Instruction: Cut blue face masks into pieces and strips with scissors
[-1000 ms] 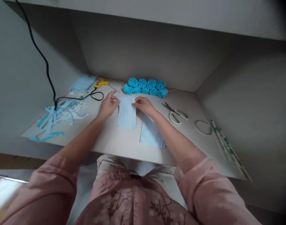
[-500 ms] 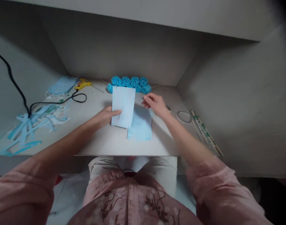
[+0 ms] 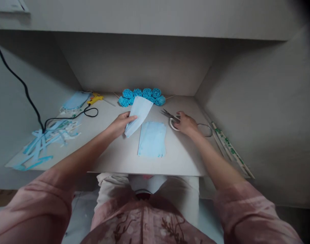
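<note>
My left hand point(image 3: 122, 124) is closed on a light blue face mask sheet point(image 3: 140, 113), thumb on its face, holding it tilted above the table. On the table just below and to the right lies a small stack of the same blue mask sheets point(image 3: 152, 139). My right hand point(image 3: 185, 123) has its fingers around the handles of a pair of scissors point(image 3: 173, 117). The scissors' blades point to the upper left, and one pale handle loop shows beside the fingers. Behind the held sheet sit several blue rolled roses point(image 3: 147, 93) in two rows, partly covered by it.
A yellow glue gun point(image 3: 95, 98) with a black cord point(image 3: 25, 88) lies at the back left, beside more masks point(image 3: 76, 101). Cut blue strips point(image 3: 40, 145) are heaped at left. To the right are a wire ring point(image 3: 205, 130) and long sticks point(image 3: 232, 149) along the wall.
My right hand has moved right and down from beside the sheets and taken hold of the scissors. My left hand has tilted the mask sheet to the right. The view has shifted slightly.
</note>
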A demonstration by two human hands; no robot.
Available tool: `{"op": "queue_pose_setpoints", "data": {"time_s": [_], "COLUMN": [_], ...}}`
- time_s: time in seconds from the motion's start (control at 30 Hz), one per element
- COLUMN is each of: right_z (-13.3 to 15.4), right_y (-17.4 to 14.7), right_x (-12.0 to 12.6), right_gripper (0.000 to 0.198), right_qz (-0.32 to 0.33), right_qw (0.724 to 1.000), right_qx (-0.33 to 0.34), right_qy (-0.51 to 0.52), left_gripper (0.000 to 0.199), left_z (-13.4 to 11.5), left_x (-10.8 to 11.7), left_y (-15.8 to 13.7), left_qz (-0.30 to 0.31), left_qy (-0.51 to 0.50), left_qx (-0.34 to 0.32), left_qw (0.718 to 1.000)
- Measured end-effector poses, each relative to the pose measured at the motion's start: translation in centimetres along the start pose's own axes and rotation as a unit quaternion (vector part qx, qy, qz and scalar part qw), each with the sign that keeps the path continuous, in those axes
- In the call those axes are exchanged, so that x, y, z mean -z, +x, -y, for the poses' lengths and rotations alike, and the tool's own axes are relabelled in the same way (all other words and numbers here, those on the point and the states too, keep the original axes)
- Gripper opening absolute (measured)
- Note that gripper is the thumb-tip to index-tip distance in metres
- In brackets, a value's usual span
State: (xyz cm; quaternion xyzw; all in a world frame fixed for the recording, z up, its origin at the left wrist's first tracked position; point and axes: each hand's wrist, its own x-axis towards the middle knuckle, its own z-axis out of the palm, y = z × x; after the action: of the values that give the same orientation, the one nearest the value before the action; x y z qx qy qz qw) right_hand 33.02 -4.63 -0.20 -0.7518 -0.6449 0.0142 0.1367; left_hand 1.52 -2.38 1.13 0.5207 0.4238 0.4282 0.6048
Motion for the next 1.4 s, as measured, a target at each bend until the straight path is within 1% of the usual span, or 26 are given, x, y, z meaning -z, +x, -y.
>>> {"op": "queue_pose_setpoints", "data": {"time_s": [0.03, 0.07, 0.1, 0.13, 0.2, 0.23, 0.27, 0.3, 0.33, 0.37, 0.43, 0.5, 0.57, 0.67, 0.73, 0.8, 0.87, 0.97, 1.07, 1.2, 1.4], "right_z": [-0.2, -0.4, -0.5, -0.5, 0.2, 0.8, 1.5, 2.2, 2.9, 3.6, 4.7, 5.3, 5.5, 5.9, 6.4, 7.0, 7.6, 8.2, 8.2, 7.8, 7.6], "right_y": [0.3, 0.5, 0.5, 0.4, -0.2, -0.6, -1.1, -1.5, -1.9, -2.3, -2.8, -3.1, -3.1, -2.7, -2.3, -1.9, -1.6, -1.6, -1.9, -2.6, -3.2], "right_x": [0.4, 0.9, 1.4, 1.9, 2.8, 3.1, 3.4, 3.5, 3.6, 3.6, 3.6, 3.4, 3.0, 2.4, 2.1, 1.9, 1.8, 1.7, 1.5, 1.3, 1.7], "right_gripper": [0.060, 0.062, 0.062, 0.060, 0.056, 0.054, 0.054, 0.055, 0.056, 0.058, 0.059, 0.060, 0.060, 0.059, 0.056, 0.052, 0.050, 0.052, 0.056, 0.057, 0.057], "right_qz": [0.011, 0.024, 0.037, 0.054, 0.086, 0.104, 0.115, 0.125, 0.137, 0.148, 0.174, 0.194, 0.210, 0.209, 0.207, 0.221, 0.244, 0.270, 0.276, 0.280, 0.291], "right_qw": [0.997, 0.988, 0.970, 0.943, 0.873, 0.840, 0.816, 0.799, 0.787, 0.782, 0.787, 0.807, 0.834, 0.870, 0.876, 0.862, 0.839, 0.811, 0.808, 0.804, 0.790], "right_qx": [-0.028, -0.052, -0.068, -0.075, -0.064, -0.050, -0.035, -0.016, 0.005, 0.025, 0.064, 0.093, 0.122, 0.160, 0.174, 0.179, 0.178, 0.156, 0.137, 0.136, 0.130], "right_qy": [0.065, 0.143, 0.231, 0.320, 0.476, 0.529, 0.565, 0.588, 0.601, 0.605, 0.589, 0.549, 0.495, 0.417, 0.400, 0.420, 0.453, 0.495, 0.502, 0.507, 0.524], "left_gripper": [0.044, 0.046, 0.047, 0.048, 0.049, 0.049, 0.050, 0.051, 0.051, 0.051, 0.051, 0.051, 0.051, 0.050, 0.050, 0.050, 0.049, 0.047, 0.045, 0.045, 0.046], "left_z": [-0.2, -0.3, -0.5, -0.6, -0.9, -1.0, -1.1, -1.1, -1.2, -1.2, -1.1, -1.0, -0.9, -0.6, -0.4, -0.1, 0.2, 0.4, 0.3, 0.0, -0.3], "left_x": [-0.2, -0.5, -0.7, -1.0, -1.7, -2.1, -2.5, -2.8, -3.0, -3.2, -3.1, -2.7, -2.2, -1.8, -1.8, -2.0, -2.1, -2.1, -2.1, -2.3, -2.4], "left_y": [0.0, 0.1, 0.2, 0.2, 0.4, 0.5, 0.6, 0.7, 0.7, 0.7, 0.7, 0.6, 0.5, 0.5, 0.5, 0.5, 0.4, 0.3, 0.1, 0.0, -0.4], "left_qz": [0.011, 0.019, 0.023, 0.026, 0.031, 0.031, 0.028, 0.023, 0.016, 0.008, -0.011, -0.029, -0.045, -0.057, -0.057, -0.049, -0.043, -0.045, -0.050, -0.045, -0.010], "left_qy": [-0.006, -0.009, -0.011, -0.011, -0.014, -0.017, -0.022, -0.027, -0.035, -0.042, -0.054, -0.063, -0.068, -0.071, -0.070, -0.065, -0.046, -0.006, 0.019, 0.034, -0.002], "left_qx": [-0.003, -0.004, -0.003, 0.001, 0.011, 0.018, 0.026, 0.033, 0.038, 0.042, 0.043, 0.041, 0.039, 0.034, 0.030, 0.032, 0.038, 0.046, 0.055, 0.079, 0.089], "left_qw": [1.000, 1.000, 1.000, 1.000, 0.999, 0.999, 0.999, 0.999, 0.999, 0.998, 0.998, 0.997, 0.996, 0.995, 0.995, 0.996, 0.997, 0.998, 0.997, 0.995, 0.996]}}
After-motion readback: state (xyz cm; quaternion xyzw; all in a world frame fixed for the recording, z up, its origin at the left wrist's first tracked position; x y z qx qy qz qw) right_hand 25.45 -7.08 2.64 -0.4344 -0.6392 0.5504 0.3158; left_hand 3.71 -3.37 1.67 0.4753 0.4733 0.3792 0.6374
